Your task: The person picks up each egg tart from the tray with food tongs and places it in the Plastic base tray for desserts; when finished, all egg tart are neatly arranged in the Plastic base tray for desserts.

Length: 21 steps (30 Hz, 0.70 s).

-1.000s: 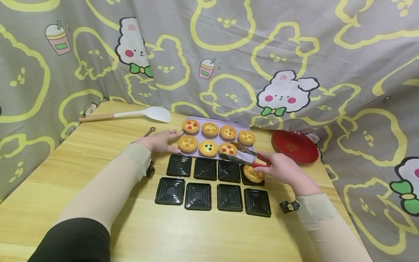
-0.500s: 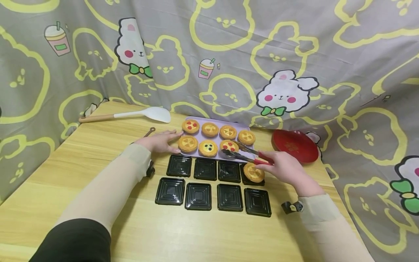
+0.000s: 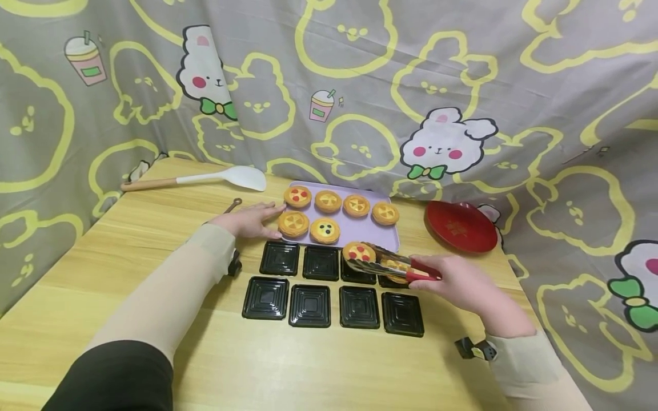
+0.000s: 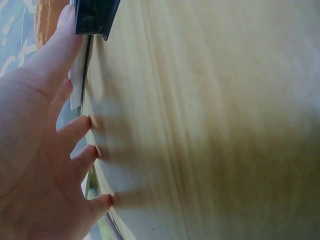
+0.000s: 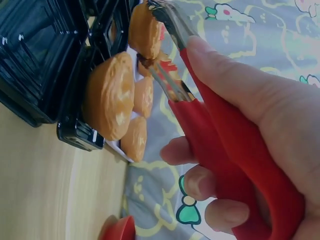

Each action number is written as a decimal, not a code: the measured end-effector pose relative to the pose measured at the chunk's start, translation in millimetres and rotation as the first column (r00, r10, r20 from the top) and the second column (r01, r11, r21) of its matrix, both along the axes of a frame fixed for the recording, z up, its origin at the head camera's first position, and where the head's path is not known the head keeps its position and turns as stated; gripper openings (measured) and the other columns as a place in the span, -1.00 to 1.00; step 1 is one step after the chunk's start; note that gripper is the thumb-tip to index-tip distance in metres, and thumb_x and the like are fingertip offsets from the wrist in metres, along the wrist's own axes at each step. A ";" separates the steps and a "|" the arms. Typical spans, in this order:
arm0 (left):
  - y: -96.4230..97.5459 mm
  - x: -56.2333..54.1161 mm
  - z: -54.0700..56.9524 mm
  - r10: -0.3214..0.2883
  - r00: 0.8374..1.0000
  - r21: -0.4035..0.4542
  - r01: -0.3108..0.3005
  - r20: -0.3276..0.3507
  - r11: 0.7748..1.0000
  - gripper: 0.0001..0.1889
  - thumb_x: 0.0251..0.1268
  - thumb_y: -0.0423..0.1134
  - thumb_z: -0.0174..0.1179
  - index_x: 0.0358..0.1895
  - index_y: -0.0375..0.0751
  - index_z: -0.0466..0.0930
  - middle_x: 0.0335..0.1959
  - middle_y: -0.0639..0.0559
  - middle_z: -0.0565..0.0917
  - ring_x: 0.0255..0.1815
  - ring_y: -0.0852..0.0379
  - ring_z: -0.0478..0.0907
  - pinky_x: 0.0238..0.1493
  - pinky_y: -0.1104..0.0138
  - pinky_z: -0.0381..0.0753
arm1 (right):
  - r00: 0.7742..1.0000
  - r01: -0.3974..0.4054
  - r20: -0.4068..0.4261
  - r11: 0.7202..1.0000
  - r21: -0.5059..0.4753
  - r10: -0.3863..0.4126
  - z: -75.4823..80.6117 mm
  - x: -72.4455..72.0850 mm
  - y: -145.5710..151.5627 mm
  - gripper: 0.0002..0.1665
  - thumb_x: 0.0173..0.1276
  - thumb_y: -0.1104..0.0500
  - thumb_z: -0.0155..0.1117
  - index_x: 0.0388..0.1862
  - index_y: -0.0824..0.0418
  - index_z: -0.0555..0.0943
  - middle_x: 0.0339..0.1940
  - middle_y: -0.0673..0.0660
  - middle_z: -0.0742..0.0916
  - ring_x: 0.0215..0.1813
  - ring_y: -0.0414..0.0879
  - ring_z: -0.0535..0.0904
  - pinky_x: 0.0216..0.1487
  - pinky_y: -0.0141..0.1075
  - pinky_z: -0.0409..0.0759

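My right hand (image 3: 460, 282) grips red-handled tongs (image 5: 207, 130). The tongs pinch an egg tart (image 3: 358, 250) topped with red pieces, over the third black square container (image 3: 361, 279) of the back row; whether the tart touches it I cannot tell. Behind the tongs, another egg tart (image 5: 111, 97) sits in the back row's right-end container. At the left end of the lilac tray (image 3: 360, 231), my left hand (image 3: 252, 221) lies with fingers spread and its thumb by the tray's edge. Several tarts are on that tray, one with dark berries (image 3: 325, 230).
A front row of black containers (image 3: 310, 306) lies nearer me. A red dish (image 3: 461, 228) stands right of the tray. At the back left lies a white spatula (image 3: 241, 177), and a brown handle end (image 3: 234, 204) shows behind my left hand. A patterned curtain (image 3: 354, 142) hangs behind the table.
The tongs have taken hold of the red-topped tart, lifted it off the lilac tray and brought it toward me over a black container. My left hand has stayed at the tray.
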<state>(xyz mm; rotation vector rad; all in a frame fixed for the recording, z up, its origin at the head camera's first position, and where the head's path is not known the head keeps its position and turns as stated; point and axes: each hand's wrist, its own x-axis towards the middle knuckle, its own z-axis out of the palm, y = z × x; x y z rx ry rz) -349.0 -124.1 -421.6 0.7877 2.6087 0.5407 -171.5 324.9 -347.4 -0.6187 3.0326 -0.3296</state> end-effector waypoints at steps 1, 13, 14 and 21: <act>-0.6 -0.2 -0.1 0.002 1.000 -0.002 -0.002 -0.001 1.000 -0.04 0.27 0.18 0.26 0.60 -0.06 -0.05 0.58 -0.31 -0.11 0.54 -0.36 -0.19 0.43 -0.27 -0.21 | 1.000 -0.007 -0.004 1.000 0.005 0.007 -0.4 0.6 -1.6 -0.25 0.17 -0.22 0.46 0.25 0.15 0.62 0.10 0.14 0.72 0.04 0.03 0.65 0.05 0.05 0.60; -1.1 0.1 -4.0 0.002 1.000 -0.003 -0.002 0.002 1.000 -0.04 0.27 0.20 0.24 0.60 -0.01 -0.06 0.58 -0.29 -0.13 0.54 -0.36 -0.20 0.42 -0.29 -0.22 | 1.000 -0.019 0.010 1.000 0.003 0.019 2.5 -3.7 -5.1 -0.23 0.11 -0.18 0.54 0.23 0.17 0.63 -0.37 -0.07 0.69 -0.37 -0.16 0.53 -0.38 -0.23 0.50; -1.1 0.3 -3.5 0.003 1.000 -0.003 -0.003 0.002 1.000 -0.04 0.27 0.20 0.24 0.60 -0.01 -0.06 0.58 -0.29 -0.12 0.54 -0.36 -0.19 0.42 -0.28 -0.22 | 1.000 -0.016 0.012 1.000 -0.009 0.016 6.0 -5.1 -4.7 -0.21 0.10 -0.20 0.53 0.23 0.18 0.63 -0.42 -0.09 0.65 -0.42 -0.16 0.48 -0.43 -0.25 0.45; 0.0 2.9 0.8 0.006 1.000 0.005 -0.006 0.007 1.000 -0.06 0.28 0.16 0.26 0.60 -0.03 -0.05 0.58 -0.29 -0.12 0.54 -0.35 -0.19 0.42 -0.28 -0.21 | 1.000 0.019 -0.005 0.999 -0.046 -0.020 30.7 -24.6 -11.9 0.02 0.08 -0.46 0.34 0.31 0.23 0.56 0.12 0.17 0.70 -0.03 0.00 0.65 0.01 0.01 0.63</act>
